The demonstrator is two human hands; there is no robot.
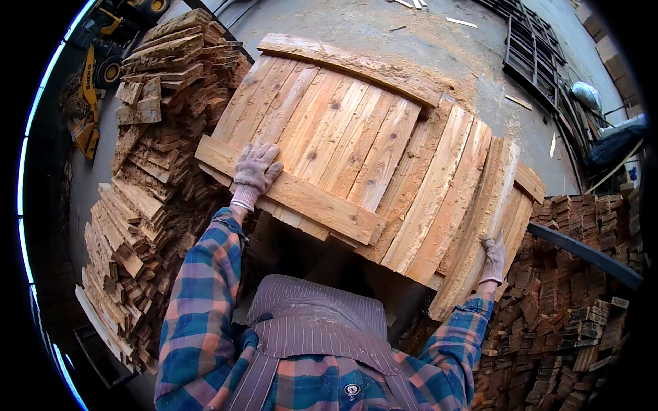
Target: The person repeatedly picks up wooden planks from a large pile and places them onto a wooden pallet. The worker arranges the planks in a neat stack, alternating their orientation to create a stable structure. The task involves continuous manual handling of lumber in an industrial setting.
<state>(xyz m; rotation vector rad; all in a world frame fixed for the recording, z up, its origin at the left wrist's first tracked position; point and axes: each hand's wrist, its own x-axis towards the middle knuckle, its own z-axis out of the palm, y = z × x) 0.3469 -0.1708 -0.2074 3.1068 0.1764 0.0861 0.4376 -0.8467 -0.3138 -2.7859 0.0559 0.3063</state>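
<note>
In front of me lies a slatted wooden panel (329, 130) of several boards, with a crosspiece (322, 202) along its near edge and a thicker one (349, 65) along its far edge. My left hand (255, 170), in a pale dusty glove, rests on the near crosspiece toward its left end, fingers laid out flat. To the right, several loose boards (439, 195) lie side by side over sawdust. My right hand (493, 259), gloved too, is closed round a rough-edged board (473, 240) near its lower right side; some of its fingers are hidden.
Tall stacks of split wood pieces (154, 164) rise on the left. More stacked wood (555, 322) stands at the lower right, by a dark metal bar (586, 255). Beyond are a sawdust-strewn floor (411, 34), dark metal frames (534, 48) and a yellow loader (89, 103).
</note>
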